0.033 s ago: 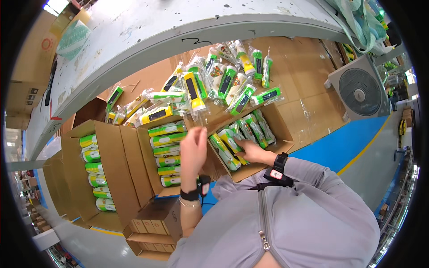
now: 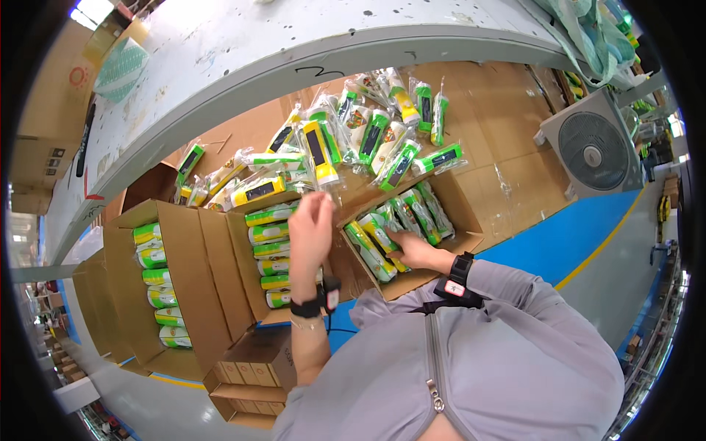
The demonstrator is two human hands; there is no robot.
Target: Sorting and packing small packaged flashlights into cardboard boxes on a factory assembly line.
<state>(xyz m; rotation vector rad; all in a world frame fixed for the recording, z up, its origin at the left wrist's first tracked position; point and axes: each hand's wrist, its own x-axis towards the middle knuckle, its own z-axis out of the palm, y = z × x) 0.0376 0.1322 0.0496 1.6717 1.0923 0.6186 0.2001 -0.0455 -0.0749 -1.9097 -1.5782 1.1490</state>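
Observation:
Just below a yellow bagged flashlight (image 2: pixel 318 151) with a dark panel, my left hand (image 2: pixel 310 229) is raised with its fingers drawn together. Whether they pinch the bag's clear end, I cannot make out. My right hand (image 2: pixel 413 250) reaches into an open cardboard box (image 2: pixel 465 206), its fingers closed over a yellow-and-green bagged flashlight (image 2: pixel 379 231). More green-and-white bagged flashlights (image 2: pixel 419 213) lie side by side in this box. Beyond both hands, a loose heap of green or yellow bagged flashlights (image 2: pixel 375 136) lies on brown cardboard.
Left of my hands stand open boxes with stacked flashlights, one near (image 2: pixel 272 250) and one farther left (image 2: pixel 187 272). A small carton (image 2: pixel 254 371) sits below them. A grey shelf edge (image 2: pixel 323 51) arches over the far side. A fan (image 2: pixel 590 151) stands at right.
My left hand has shifted slightly left and up, away from the lower end of the yellow flashlight's bag. My right hand stays in the box.

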